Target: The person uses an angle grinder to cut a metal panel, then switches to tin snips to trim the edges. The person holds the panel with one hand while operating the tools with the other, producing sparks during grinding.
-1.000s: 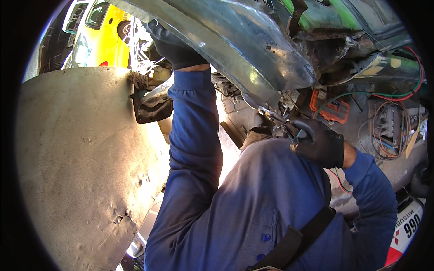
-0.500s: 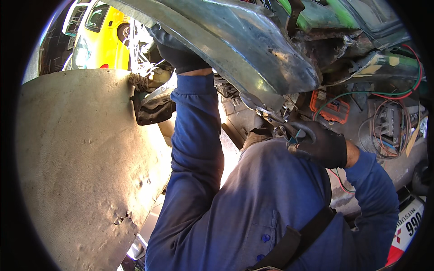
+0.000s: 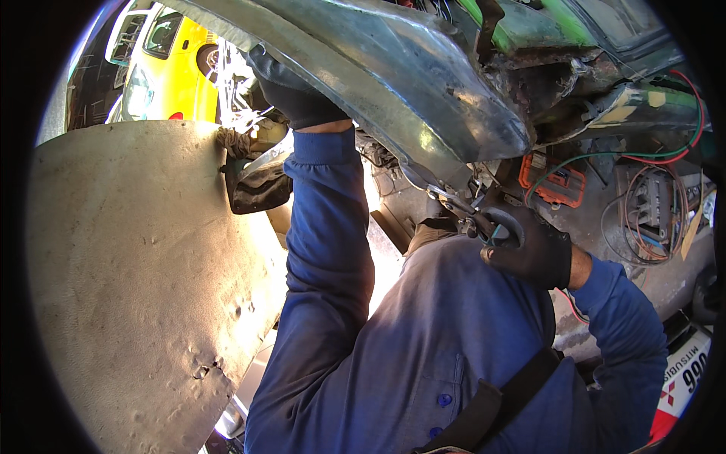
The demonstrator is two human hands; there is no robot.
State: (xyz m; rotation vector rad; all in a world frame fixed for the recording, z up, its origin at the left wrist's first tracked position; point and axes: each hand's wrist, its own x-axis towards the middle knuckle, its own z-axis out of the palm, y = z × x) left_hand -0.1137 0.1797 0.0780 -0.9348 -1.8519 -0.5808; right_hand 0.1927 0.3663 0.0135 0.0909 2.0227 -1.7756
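Observation:
A long, bare grey metal car body panel [image 3: 363,57] slants across the top of the view. My left hand [image 3: 291,87], in a black glove, grips its lower left edge; the fingertips are partly hidden by the panel. In front of my torso, my right hand [image 3: 533,246], also gloved in black, is wrapped around the handles of metal locking pliers [image 3: 457,203]. Their jaws reach up to the panel's lower edge near its right end. Whether they are clamped on the metal, I cannot tell.
To the left stands a large tan, scuffed sheet [image 3: 144,265]. A green car body [image 3: 544,83] is at the upper right. Below it lie an orange case [image 3: 556,181], coiled cables [image 3: 650,216] and a red and green hose pair [image 3: 658,157]. A yellow vehicle [image 3: 178,72] is farther off.
My right hand and the pliers have shifted slightly down and left, with the handles at a different angle. The panel's right end has dropped a little. My left hand keeps its grip.

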